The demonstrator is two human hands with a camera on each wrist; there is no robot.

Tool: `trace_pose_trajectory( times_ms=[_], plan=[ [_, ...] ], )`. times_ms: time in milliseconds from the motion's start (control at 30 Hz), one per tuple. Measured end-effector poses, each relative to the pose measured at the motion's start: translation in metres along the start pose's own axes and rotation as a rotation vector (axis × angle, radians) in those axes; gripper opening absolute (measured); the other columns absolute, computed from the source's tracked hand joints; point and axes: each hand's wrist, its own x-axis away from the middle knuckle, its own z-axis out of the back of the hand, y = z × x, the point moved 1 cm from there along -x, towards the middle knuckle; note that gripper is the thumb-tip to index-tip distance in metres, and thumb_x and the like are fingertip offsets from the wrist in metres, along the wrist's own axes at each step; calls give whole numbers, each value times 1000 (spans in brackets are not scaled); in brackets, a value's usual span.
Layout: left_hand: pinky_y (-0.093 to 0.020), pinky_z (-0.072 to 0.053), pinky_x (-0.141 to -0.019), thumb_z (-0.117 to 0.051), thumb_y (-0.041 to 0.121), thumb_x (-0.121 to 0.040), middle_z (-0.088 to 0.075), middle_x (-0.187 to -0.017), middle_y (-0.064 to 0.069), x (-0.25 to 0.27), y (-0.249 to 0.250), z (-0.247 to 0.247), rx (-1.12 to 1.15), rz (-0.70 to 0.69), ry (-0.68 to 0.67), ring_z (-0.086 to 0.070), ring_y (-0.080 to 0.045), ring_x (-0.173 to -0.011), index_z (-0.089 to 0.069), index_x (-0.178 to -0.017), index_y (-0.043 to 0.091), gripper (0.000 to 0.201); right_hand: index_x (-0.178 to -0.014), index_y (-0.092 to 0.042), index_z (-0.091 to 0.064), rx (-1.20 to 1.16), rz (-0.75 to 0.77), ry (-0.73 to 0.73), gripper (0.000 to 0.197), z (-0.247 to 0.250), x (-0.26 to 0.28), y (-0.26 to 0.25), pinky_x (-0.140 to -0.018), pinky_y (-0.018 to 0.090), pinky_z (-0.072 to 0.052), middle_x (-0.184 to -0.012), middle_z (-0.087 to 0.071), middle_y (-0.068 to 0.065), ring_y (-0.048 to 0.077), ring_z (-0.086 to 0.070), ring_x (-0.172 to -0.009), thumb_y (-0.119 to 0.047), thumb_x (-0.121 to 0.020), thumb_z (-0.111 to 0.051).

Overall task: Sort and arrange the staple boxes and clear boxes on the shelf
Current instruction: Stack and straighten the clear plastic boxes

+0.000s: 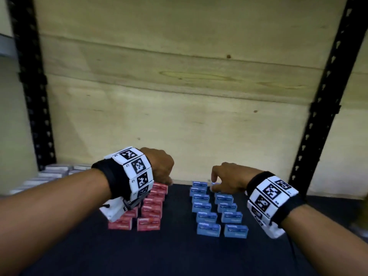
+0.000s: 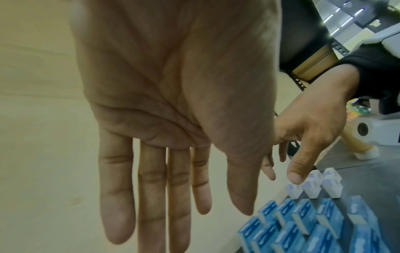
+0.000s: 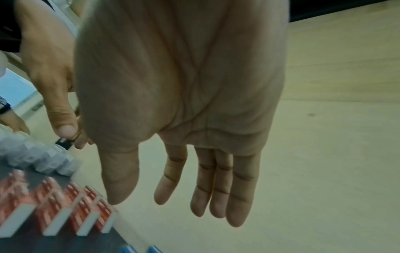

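Red staple boxes (image 1: 151, 208) stand in two rows on the dark shelf mat (image 1: 175, 250), with blue staple boxes (image 1: 217, 212) in two rows to their right. My left hand (image 1: 159, 168) hovers over the far end of the red rows. In the left wrist view the left hand (image 2: 201, 196) has straight fingers and holds nothing. My right hand (image 1: 227, 179) hangs over the far end of the blue rows, index fingertip by the last blue box. Its palm (image 3: 166, 188) is empty too. Clear boxes (image 1: 53, 172) lie at the back left, blurred.
A plywood back panel (image 1: 179, 96) closes the shelf right behind the rows. Black perforated posts (image 1: 31, 86) (image 1: 326, 96) stand at both sides. A dark gap of mat separates the red and blue groups. Part of another hand wearing a watch (image 3: 10, 119) shows beside the clear boxes (image 3: 32, 157).
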Motion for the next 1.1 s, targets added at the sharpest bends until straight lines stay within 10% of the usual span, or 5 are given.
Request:
trace_pose_trajectory(
  times_ms=[767, 1100],
  plan=[
    [-37, -43, -97, -38, 40, -99, -50, -128, -6, 187, -218, -129, 295, 558, -19, -52, -26, -115, -49, -125, 20, 34, -120, -21, -54, -84, 717, 74, 37, 11, -32, -319, -89, 37, -50, -117, -60, 4, 22, -58, -101, -48, -94, -57],
    [-22, -34, -65, -45, 40, -97, -54, -95, 7, 199, -228, -167, 366, 594, 11, -47, -12, -83, -52, -102, 27, 16, -113, -23, -56, -113, 772, 61, 24, 2, -35, -354, -88, 38, -52, -112, -64, 3, 22, -60, -99, -37, -95, -61]
  ],
)
